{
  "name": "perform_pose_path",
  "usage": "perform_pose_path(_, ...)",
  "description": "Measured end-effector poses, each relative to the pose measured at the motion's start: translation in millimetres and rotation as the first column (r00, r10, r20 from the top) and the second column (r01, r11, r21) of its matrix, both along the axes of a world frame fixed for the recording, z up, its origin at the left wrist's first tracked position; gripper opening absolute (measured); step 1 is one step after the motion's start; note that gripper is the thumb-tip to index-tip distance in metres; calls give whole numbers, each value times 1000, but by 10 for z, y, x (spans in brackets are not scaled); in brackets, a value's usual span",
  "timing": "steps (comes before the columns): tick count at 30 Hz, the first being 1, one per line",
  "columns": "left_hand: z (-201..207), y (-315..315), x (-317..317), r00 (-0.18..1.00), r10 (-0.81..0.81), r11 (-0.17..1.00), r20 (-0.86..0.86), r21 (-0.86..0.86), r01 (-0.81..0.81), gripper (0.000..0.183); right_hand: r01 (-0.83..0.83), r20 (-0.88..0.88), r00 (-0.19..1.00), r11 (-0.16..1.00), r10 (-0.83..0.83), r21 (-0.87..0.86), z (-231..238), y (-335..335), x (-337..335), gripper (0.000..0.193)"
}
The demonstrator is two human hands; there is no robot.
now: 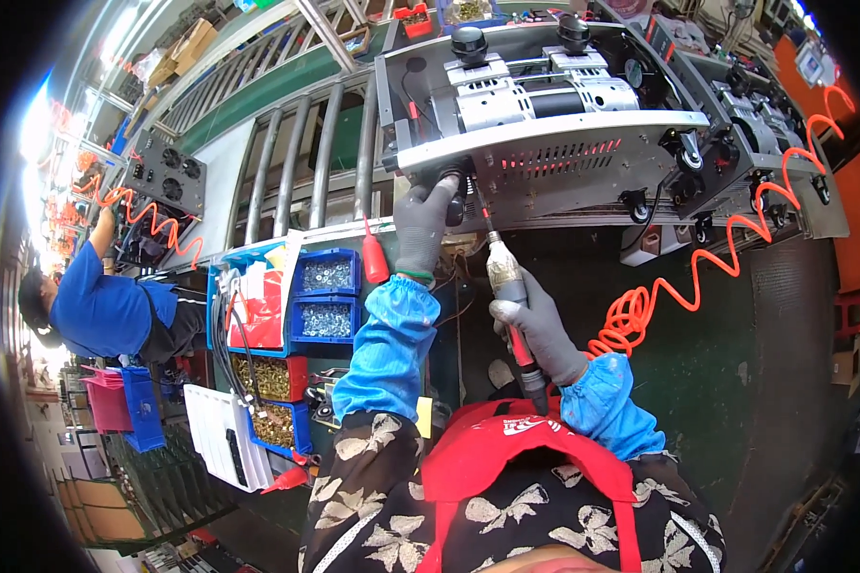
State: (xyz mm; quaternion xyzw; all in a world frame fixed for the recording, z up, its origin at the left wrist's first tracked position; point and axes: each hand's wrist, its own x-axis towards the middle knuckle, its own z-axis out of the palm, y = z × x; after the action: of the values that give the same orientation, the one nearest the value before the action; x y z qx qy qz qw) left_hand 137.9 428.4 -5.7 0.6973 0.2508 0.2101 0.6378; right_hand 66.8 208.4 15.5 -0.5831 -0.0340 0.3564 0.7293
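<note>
My left hand, in a grey glove, is closed on a black caster against the near left corner of a grey metal machine. Its fingers partly hide the caster. Gripped in my gloved right hand is a power screwdriver with a silver front and a red and black body. Its thin bit points up to the machine's side panel, just right of the caster; whether the tip touches a screw is too small to tell. Two silver motor units with black caps sit inside the machine.
Metal rollers run left of the machine. Blue bins of small hardware stand beside my left forearm, near a red bottle. An orange coiled hose hangs at right. A co-worker in blue stands far left.
</note>
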Motion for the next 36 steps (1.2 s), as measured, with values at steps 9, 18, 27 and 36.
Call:
perform_pose_path(9, 69, -12, -1, 1000, -18, 999, -11, 37, 18, 37, -32, -159, 986, 995, 47, 98, 158, 82, -46, 50)
perform_pose_path(18, 148, -45, -36, 998, -43, 999, -36, -17, 43, 36, -24, -106, 994, 998, 30, 57, 93, 95, -53, 46)
perform_pose_path(27, 80, -15, -15, 999, -38, 999, -27, -17, 37, 36, -7, -119, 993, 999, 2, -39, 120, 206, -13, 48)
perform_pose_path(36, 89, 201, -257, 964, -248, 946, -94, -240, 220, 45, 30, 60, 998, 998, -27, -53, 76, 55, -130, 56)
